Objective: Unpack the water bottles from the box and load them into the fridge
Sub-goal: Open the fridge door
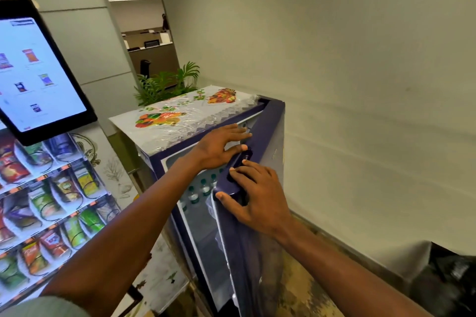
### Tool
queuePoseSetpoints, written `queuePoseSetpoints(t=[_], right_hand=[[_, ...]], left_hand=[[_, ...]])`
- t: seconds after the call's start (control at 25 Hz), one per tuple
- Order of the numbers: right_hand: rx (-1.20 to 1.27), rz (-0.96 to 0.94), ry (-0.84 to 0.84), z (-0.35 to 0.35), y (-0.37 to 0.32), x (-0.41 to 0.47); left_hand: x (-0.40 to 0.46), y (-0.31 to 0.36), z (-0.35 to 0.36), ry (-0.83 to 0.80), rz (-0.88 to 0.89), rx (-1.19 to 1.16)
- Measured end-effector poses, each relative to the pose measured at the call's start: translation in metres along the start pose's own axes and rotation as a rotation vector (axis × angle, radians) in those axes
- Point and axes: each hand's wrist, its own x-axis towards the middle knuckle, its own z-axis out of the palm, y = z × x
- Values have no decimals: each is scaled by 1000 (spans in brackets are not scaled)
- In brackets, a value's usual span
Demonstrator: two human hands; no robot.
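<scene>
**Ravi:** Plain cream wall [360, 59] on one side, snack vending machine [51, 201] on the other, and the small purple fridge [180, 162] between them with a floral plastic cover [180, 116] on top.

**Mina:** Its door [257, 213] stands partly open. Rows of capped water bottles [203, 188] show on an inside shelf — I see no box anywhere.

**Ravi:** So the door is the step in hand, I'd judge. To do it well, move it by the handle [238, 165] and steady the cabinet so it doesn't rock; mind the fingers at the top edge.

**Mina:** And the hands?

**Ravi:** The left hand [219, 147] lies nearly flat, fingers straight, touching the top of the door frame, thumb against the handle — it grips nothing. The right hand [255, 198] rests on the door's outer face, fingers spread and lightly bent over the handle, thumb on the door's edge; resting, not clenched.
</scene>
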Motion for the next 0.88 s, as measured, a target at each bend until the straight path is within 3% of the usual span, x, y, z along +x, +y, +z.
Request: queuePoseSetpoints(t=[0.12,0.44,0.68,0.88], right_hand=[[27,-29,23,-19,16,-10],[-49,-81,21,-95,78,-37],[-108,75,-66,-159,121,-46],[-252,248,-284,-214,158,-41]], left_hand=[[13,8,8,-81,58,6],[56,66,60,-82,218,31],[102,118,107,-124,250,-69],[143,147,140,-102,245,-88]])
